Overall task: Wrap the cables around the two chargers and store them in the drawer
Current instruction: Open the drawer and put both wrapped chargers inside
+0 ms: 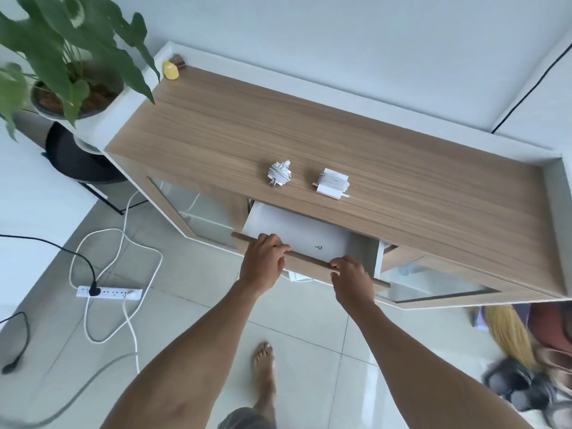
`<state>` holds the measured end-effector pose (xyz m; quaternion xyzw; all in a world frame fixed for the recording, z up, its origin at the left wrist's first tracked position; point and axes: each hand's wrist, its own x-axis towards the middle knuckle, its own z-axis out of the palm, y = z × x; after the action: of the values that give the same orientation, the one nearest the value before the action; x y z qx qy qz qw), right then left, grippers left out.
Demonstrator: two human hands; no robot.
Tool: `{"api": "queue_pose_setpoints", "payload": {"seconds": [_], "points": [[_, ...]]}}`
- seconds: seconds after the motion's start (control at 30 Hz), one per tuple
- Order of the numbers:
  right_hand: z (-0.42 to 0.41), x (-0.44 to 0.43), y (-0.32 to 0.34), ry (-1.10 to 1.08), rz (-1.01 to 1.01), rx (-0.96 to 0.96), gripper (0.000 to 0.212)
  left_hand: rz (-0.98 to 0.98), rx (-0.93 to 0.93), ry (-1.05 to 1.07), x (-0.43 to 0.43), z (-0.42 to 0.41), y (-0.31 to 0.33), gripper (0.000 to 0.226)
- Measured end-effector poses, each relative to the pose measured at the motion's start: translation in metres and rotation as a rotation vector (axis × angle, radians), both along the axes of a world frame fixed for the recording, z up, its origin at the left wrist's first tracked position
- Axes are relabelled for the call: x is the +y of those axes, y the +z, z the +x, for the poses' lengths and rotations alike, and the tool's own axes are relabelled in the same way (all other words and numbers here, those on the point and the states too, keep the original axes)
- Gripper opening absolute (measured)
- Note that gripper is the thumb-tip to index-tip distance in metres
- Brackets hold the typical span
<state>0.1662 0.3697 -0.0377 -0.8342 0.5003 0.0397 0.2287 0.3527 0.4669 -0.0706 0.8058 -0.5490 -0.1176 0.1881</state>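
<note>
Two white chargers lie on the wooden cabinet top, each with its cable wound around it: a smaller bundle [279, 173] on the left and a flat square one [332, 184] on the right. Below them the drawer [297, 232] stands partly pulled out, its white inside showing with a small metal pin on the bottom. My left hand [263, 260] grips the left part of the drawer's wooden front edge. My right hand [351, 278] grips the same edge further right.
A potted plant [71, 72] stands left of the cabinet. A yellow object [171, 70] sits at the top's far left corner. On the floor lie a power strip [108, 293] with looping cables, and shoes and bags [532, 360] at the right.
</note>
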Motion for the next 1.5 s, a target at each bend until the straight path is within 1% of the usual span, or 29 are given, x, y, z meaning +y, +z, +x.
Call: {"api": "queue_pose_setpoints", "payload": {"seconds": [0.13, 0.27, 0.37, 0.5, 0.6, 0.77, 0.9, 0.97, 1.03, 1.1, 1.2, 1.37, 1.5], "points": [[-0.012, 0.026, 0.0, -0.006, 0.032, 0.013, 0.03, 0.081, -0.01, -0.057, 0.017, -0.002, 0.006, 0.019], [-0.022, 0.052, -0.003, -0.045, 0.051, 0.006, 0.023, 0.18, 0.126, -0.051, 0.036, -0.006, 0.013, 0.019], [-0.027, 0.07, -0.004, -0.055, 0.074, 0.021, 0.023, 0.249, 0.168, -0.064, 0.051, -0.009, 0.014, 0.018], [-0.032, 0.085, -0.002, -0.083, 0.075, 0.002, 0.029, 0.245, 0.126, -0.06, 0.065, -0.016, 0.012, 0.018], [-0.035, 0.088, 0.003, -0.081, 0.109, 0.019, 0.028, 0.258, 0.085, -0.052, 0.068, -0.022, 0.016, 0.019], [-0.045, 0.094, 0.013, 0.005, 0.187, 0.055, 0.038, 0.301, 0.063, -0.073, 0.072, -0.027, 0.024, 0.025], [-0.052, 0.099, 0.015, 0.051, 0.214, 0.07, 0.041, 0.382, 0.03, -0.116, 0.082, -0.037, 0.027, 0.033], [-0.051, 0.1, 0.02, 0.06, 0.236, 0.076, 0.043, 0.419, 0.034, -0.118, 0.082, -0.039, 0.034, 0.037], [-0.049, 0.1, 0.028, 0.055, 0.262, 0.084, 0.047, 0.433, 0.085, -0.075, 0.077, -0.04, 0.044, 0.04], [-0.044, 0.099, 0.038, 0.032, 0.281, 0.066, 0.049, 0.437, 0.134, -0.06, 0.072, -0.043, 0.057, 0.04], [-0.031, 0.085, 0.059, -0.002, 0.262, -0.005, 0.043, 0.413, 0.147, -0.05, 0.056, -0.039, 0.078, 0.036], [-0.008, 0.047, 0.111, 0.01, 0.127, -0.065, 0.038, 0.294, 0.149, -0.01, 0.025, -0.012, 0.125, 0.031], [0.011, 0.006, 0.137, 0.03, 0.03, -0.097, 0.043, 0.186, 0.122, 0.048, 0.0, 0.021, 0.155, 0.039]]}}
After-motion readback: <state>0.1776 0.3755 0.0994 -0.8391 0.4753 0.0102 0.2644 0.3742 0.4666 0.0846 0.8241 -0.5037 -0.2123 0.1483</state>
